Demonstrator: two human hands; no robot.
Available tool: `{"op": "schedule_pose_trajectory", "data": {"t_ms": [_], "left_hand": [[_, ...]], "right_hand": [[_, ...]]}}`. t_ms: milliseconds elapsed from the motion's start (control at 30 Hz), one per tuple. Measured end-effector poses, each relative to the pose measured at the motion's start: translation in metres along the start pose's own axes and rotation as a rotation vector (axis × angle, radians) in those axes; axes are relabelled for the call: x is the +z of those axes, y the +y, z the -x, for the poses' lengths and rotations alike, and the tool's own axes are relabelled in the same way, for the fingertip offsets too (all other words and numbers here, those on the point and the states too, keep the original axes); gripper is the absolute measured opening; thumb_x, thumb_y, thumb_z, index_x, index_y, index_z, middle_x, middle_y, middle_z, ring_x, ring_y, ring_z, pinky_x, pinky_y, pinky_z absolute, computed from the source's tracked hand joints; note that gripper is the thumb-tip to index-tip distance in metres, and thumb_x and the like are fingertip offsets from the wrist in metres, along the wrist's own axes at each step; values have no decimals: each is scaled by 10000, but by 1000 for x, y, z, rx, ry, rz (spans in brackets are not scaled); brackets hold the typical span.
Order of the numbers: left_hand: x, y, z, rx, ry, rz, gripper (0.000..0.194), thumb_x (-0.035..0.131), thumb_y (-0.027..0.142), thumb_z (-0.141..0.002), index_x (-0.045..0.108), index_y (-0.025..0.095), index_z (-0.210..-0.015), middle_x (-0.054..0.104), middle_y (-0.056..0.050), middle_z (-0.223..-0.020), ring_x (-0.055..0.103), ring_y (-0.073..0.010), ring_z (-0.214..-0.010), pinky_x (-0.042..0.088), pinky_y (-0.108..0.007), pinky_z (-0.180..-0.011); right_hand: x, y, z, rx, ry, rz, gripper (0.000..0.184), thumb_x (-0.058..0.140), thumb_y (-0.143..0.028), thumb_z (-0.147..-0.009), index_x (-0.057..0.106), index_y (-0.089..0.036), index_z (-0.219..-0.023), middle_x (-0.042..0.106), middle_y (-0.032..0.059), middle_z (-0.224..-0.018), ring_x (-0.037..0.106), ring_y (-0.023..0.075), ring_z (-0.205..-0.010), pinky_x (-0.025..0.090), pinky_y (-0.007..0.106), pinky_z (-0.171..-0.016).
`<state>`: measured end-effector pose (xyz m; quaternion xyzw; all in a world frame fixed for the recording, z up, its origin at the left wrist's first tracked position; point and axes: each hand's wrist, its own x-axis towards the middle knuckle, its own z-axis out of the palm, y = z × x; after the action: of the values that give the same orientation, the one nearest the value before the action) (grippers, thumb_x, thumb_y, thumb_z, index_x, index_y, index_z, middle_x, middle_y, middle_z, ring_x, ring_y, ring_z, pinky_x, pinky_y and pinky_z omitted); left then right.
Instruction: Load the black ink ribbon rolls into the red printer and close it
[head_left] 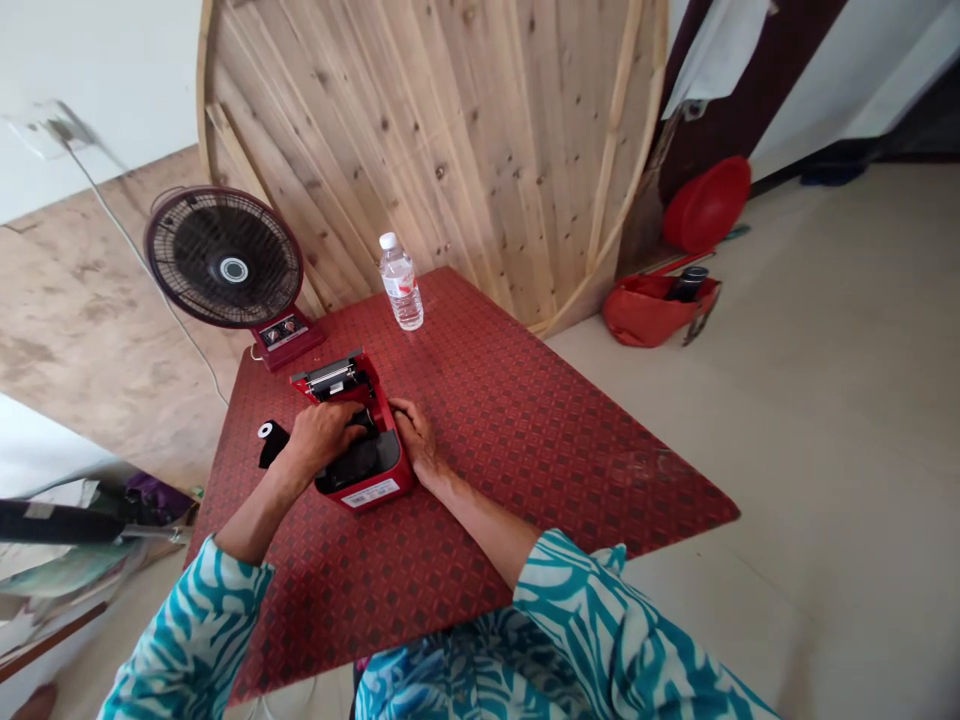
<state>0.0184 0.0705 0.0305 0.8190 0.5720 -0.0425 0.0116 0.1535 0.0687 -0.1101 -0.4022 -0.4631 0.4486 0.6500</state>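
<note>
A small red receipt printer (352,440) sits on a red patterned mat (480,500), its hinged lid with a metal mechanism (330,380) tipped back to the far side. My left hand (322,435) lies over the printer's open inside, with its fingers on a black part there. My right hand (415,437) rests on the printer's right wall, fingers curled over the rim. A black roll with a white core (271,442) lies on the mat just left of the printer. The hands hide most of the compartment.
A plastic water bottle (401,287) stands at the far edge of the mat, and a black desk fan (225,258) on a red base stands at the far left corner. A round wooden board (435,150) leans behind them. A red bag (645,312) and a red bowl (707,204) sit on the floor to the right.
</note>
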Motion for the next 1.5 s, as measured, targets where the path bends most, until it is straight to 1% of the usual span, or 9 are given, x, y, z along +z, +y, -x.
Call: {"op": "schedule_pose_trajectory", "data": {"t_ms": [267, 433, 533, 800, 1067, 1200, 1300, 1400, 1500], "left_hand": [[1, -9, -15, 108, -111, 111, 237, 656, 232, -815, 748, 247, -1032, 755, -79, -1057, 692, -290, -1007, 515, -336, -838], [-10, -28, 35, 109, 91, 452, 380, 537, 470, -898, 718, 232, -1133, 751, -54, -1070, 706, -241, -925, 526, -298, -801], [-6, -30, 61, 171, 163, 524, 426, 646, 530, -812, 727, 232, -1104, 759, -60, -1027, 710, -242, -881, 537, -302, -766], [22, -9, 67, 362, 526, 349, 194, 545, 298, -945, 714, 205, -923, 764, -40, -864, 703, -175, -785, 503, -311, -807], [40, 14, 93, 418, 716, 163, 103, 595, 177, -910, 684, 217, -941, 748, -35, -988, 684, -179, -951, 413, -382, -991], [53, 15, 96, 394, 809, 138, 122, 616, 169, -890, 684, 209, -984, 725, -70, -1028, 656, -225, -1039, 425, -435, -999], [61, 15, 99, 368, 857, 146, 163, 641, 176, -874, 677, 198, -1032, 692, -108, -1087, 616, -267, -1115, 431, -487, -997], [66, 16, 101, 357, 880, 173, 207, 659, 170, -860, 668, 196, -1065, 664, -126, -1122, 579, -288, -1159, 449, -506, -978], [68, 18, 102, 343, 899, 193, 211, 662, 163, -853, 668, 200, -1061, 647, -130, -1145, 551, -299, -1192, 459, -513, -972]], "right_hand": [[-1, -4, 2, 30, -13, -5, 305, 467, -345, -862, 676, -261, -1067, 682, 16, -1114, 587, 194, -1098, 417, 359, -1018], [-2, -3, 2, 25, -20, 1, 314, 464, -361, -867, 670, -260, -1081, 677, 22, -1121, 588, 201, -1101, 419, 369, -1020], [-2, -1, 3, 42, -20, 3, 325, 460, -378, -869, 664, -260, -1093, 672, 28, -1126, 588, 208, -1106, 413, 383, -1023], [-3, -2, 1, 57, -25, -15, 333, 476, -390, -851, 665, -253, -1088, 676, 33, -1131, 584, 213, -1121, 406, 392, -1036], [-3, 0, 5, 76, -11, -7, 342, 481, -416, -856, 652, -257, -1106, 674, 38, -1170, 575, 220, -1151, 405, 414, -1055], [5, -10, -26, 93, 58, 9, 435, 457, -502, -878, 582, -272, -1226, 591, 48, -1331, 481, 221, -1281, 337, 436, -1124], [18, -33, -67, -35, -36, 76, 469, 407, -546, -900, 570, -275, -1247, 543, 41, -1384, 422, 216, -1332, 281, 444, -1160], [26, -56, -91, -88, -125, 115, 415, 397, -547, -910, 685, -274, -1032, 642, 27, -1200, 520, 210, -1213, 338, 410, -1123], [20, -65, -77, -144, -177, 189, 496, 356, -562, -921, 715, -245, -792, 660, 44, -1049, 565, 218, -1130, 382, 401, -1078]]}}
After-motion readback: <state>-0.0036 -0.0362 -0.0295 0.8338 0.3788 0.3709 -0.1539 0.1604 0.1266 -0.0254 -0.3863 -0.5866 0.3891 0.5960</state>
